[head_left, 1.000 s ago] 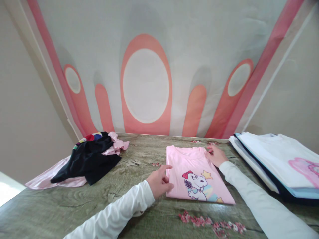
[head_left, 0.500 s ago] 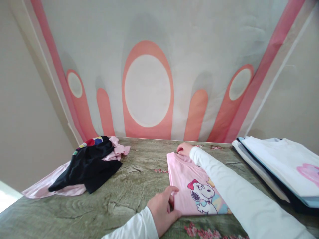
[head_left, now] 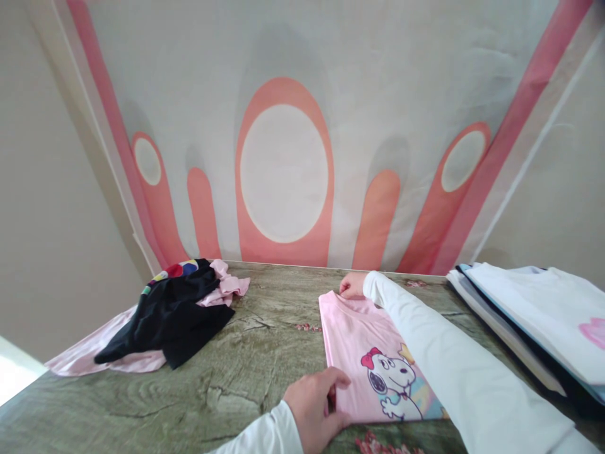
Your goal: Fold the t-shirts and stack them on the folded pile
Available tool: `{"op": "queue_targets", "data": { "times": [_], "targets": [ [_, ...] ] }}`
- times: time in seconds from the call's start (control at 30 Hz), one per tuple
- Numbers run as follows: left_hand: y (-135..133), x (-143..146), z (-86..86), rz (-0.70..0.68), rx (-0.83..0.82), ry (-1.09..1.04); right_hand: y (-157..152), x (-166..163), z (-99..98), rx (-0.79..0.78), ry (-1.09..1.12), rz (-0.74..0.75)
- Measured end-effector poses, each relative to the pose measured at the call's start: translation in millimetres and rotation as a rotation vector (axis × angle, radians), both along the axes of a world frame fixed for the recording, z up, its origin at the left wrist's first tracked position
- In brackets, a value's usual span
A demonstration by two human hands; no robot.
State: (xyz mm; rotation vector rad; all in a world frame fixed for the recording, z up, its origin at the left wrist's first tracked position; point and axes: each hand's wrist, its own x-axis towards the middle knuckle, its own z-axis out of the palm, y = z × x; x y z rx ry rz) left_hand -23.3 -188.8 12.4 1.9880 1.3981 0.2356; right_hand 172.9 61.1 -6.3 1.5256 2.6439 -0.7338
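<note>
A folded pink T-shirt point(head_left: 359, 340) with a cartoon dog print lies flat on the table point(head_left: 246, 372) in front of me. My left hand point(head_left: 316, 407) pinches its near left corner, fingers curled on the cloth. My right hand point(head_left: 352, 285) reaches across the shirt and grips its far edge at the collar. Both my arms are in white sleeves, and the right sleeve covers part of the print.
A heap of unfolded clothes point(head_left: 174, 309), black on pink, lies at the left of the table. A stack of folded shirts point(head_left: 534, 315), the top one white, sits at the right edge. A wall banner point(head_left: 283, 170) with pink ovals hangs behind.
My right hand went from the shirt's far right side to its far edge at the collar. My left hand slid down from the shirt's left edge to its near left corner.
</note>
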Motion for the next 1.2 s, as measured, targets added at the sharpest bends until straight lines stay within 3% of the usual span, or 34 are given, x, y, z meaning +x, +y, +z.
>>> {"op": "queue_targets", "data": {
  "times": [0.57,0.97,1.2],
  "targets": [
    [5.9,-2.3,-2.0,0.032,0.06,-0.207,-2.0,-3.8,-11.3,0.07,0.033,-0.075],
    [5.1,-1.8,4.5,-0.045,0.084,-0.187,-0.7,-3.8,-17.7,0.094,0.082,-0.115],
    [13.9,-5.2,-13.1,-0.008,0.186,-0.035,-4.7,-4.8,-21.9,0.164,0.132,-0.163]
  ]
}}
